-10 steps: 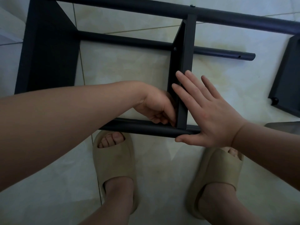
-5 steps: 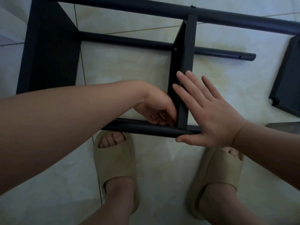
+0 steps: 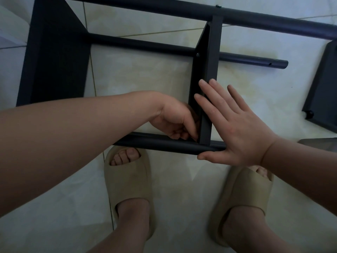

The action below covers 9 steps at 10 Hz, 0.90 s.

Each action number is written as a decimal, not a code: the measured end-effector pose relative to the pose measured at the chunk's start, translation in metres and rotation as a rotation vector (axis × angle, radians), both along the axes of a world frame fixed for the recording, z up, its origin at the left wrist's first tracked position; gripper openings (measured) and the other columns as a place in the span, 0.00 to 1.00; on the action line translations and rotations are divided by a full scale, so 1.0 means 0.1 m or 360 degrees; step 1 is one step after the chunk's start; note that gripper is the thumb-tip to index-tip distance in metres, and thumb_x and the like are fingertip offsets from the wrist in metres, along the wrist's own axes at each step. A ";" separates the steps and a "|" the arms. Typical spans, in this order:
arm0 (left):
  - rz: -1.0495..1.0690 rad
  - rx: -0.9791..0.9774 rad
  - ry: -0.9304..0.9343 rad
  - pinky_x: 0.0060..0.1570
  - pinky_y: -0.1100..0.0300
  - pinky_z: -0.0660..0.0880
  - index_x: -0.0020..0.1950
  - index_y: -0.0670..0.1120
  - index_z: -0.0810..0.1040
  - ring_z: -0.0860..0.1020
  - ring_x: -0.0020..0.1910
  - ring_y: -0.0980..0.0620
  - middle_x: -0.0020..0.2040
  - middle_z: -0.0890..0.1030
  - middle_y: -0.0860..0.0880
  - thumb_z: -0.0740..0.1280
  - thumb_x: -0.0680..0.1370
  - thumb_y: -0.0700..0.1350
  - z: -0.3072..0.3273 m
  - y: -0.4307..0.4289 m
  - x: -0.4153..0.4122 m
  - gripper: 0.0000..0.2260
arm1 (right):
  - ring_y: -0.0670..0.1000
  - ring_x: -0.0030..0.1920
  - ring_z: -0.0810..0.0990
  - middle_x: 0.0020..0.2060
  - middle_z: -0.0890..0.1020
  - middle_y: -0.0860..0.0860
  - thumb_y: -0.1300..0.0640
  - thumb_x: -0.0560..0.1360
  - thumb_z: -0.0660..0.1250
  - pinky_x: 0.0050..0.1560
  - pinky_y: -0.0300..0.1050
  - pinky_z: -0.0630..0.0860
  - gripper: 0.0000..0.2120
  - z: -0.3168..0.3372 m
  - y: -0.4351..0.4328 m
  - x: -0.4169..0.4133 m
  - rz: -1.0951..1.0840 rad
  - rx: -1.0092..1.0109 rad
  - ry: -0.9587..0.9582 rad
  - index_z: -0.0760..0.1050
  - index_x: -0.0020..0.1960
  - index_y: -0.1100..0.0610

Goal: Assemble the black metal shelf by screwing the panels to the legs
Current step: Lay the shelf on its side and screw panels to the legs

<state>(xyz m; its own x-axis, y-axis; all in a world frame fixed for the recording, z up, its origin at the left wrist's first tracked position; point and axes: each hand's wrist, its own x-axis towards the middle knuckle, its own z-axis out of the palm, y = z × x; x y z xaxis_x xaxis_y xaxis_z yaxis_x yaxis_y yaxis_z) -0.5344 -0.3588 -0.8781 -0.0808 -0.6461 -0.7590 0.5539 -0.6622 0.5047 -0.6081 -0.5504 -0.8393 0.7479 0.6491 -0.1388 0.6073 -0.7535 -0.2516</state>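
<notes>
bare forearms, no sleeves, beige slides (image 3: pixel 127 181) (open-toed), bare ankles

Black shelf (image 3: pixel 54 61) on its side; mid panel (image 3: pixel 211 70) spans btwn near leg (image 3: pixel 160 143) & far leg (image 3: pixel 145 8).

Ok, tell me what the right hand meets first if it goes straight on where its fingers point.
The upright panel: the right hand lies flat across its edge. Beyond that, probably the leg tube, though depth is unclear.

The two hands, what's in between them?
In the head view, a black shelf panel stands between the left hand and the right hand.
</notes>
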 end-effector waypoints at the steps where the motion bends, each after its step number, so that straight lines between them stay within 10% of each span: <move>1: -0.0016 -0.0006 0.0050 0.39 0.63 0.67 0.44 0.47 0.79 0.73 0.37 0.55 0.36 0.78 0.51 0.65 0.78 0.34 0.00 0.03 0.00 0.09 | 0.60 0.82 0.46 0.82 0.50 0.60 0.25 0.73 0.57 0.77 0.68 0.54 0.53 0.00 0.00 0.00 -0.0001 -0.0001 -0.0002 0.53 0.81 0.63; 3: -0.0196 0.0154 -0.0132 0.44 0.60 0.68 0.48 0.48 0.81 0.74 0.43 0.53 0.47 0.80 0.51 0.69 0.78 0.43 0.01 0.00 0.02 0.02 | 0.60 0.82 0.46 0.82 0.50 0.60 0.24 0.73 0.56 0.77 0.69 0.54 0.53 0.00 0.00 0.00 0.0003 -0.0014 -0.0010 0.53 0.81 0.63; 5: -0.0131 0.0059 -0.0106 0.38 0.63 0.66 0.43 0.48 0.80 0.73 0.35 0.56 0.34 0.80 0.54 0.68 0.78 0.38 0.01 -0.03 0.01 0.06 | 0.60 0.82 0.46 0.82 0.50 0.60 0.24 0.73 0.57 0.77 0.69 0.54 0.53 0.00 0.00 0.00 0.0001 -0.0009 -0.0015 0.54 0.81 0.64; 9: -0.0050 0.0020 0.0062 0.39 0.63 0.72 0.49 0.46 0.80 0.76 0.37 0.55 0.41 0.81 0.51 0.65 0.79 0.37 0.01 0.03 0.00 0.06 | 0.60 0.82 0.46 0.82 0.50 0.60 0.24 0.73 0.57 0.77 0.68 0.54 0.53 0.00 0.00 0.00 -0.0002 -0.0007 -0.0012 0.53 0.81 0.63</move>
